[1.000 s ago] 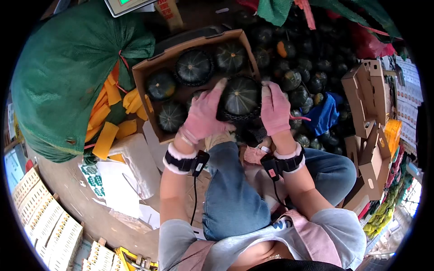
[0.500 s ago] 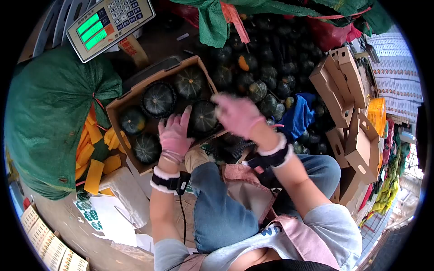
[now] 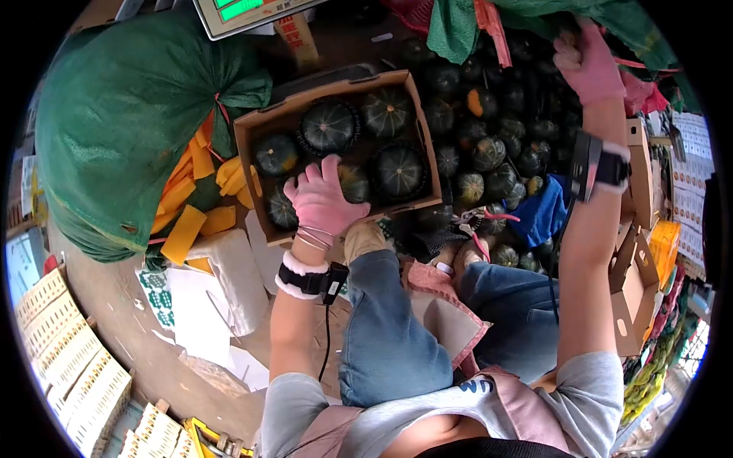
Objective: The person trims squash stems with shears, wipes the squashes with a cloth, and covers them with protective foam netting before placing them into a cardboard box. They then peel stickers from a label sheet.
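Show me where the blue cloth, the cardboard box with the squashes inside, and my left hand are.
Blue cloth (image 3: 540,215): head view, its middle.
Cardboard box (image 3: 249,162): head view, its left wall.
Left hand (image 3: 324,201): head view, back of the glove.

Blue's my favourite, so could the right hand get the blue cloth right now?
Probably yes: the blue cloth lies on the dark green squashes, mostly uncovered, and the right hand is stretched beyond it, so it would likely have to come back.

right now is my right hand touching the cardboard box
Apart. The head view shows your right hand well off to the right of the cardboard box, with loose squashes visible between them.
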{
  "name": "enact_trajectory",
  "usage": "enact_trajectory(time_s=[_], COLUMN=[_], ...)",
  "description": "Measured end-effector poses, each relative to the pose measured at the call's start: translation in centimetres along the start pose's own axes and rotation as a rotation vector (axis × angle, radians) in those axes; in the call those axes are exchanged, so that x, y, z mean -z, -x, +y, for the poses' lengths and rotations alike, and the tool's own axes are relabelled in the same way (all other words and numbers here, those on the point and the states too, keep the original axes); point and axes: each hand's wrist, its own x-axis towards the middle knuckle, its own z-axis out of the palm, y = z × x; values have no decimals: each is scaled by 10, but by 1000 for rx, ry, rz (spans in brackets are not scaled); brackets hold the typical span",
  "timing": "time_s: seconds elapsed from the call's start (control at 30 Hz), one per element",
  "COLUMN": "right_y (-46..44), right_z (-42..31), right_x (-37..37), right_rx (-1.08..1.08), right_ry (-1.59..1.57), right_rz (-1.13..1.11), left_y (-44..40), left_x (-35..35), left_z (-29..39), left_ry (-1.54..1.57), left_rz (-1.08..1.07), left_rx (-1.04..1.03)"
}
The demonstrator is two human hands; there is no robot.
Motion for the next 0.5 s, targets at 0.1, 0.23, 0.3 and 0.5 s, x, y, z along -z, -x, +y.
enact_trajectory(time_s=[0.1, 0.23, 0.3, 0.5], right_y=[42, 152, 184, 225], right_z=[17, 19, 43, 81], right_x=[6, -93, -112, -142], right_rx=[346, -16, -105, 291], right_ry=[554, 225, 326, 1058], right_rz=[47, 307, 145, -101], left_y=[3, -15, -9, 23], left_x=[20, -3, 4, 32], left_z=[13, 41, 50, 51], left_ry=[247, 546, 434, 1000], left_rz=[226, 215, 317, 166], left_rx=[-216, -585, -644, -710])
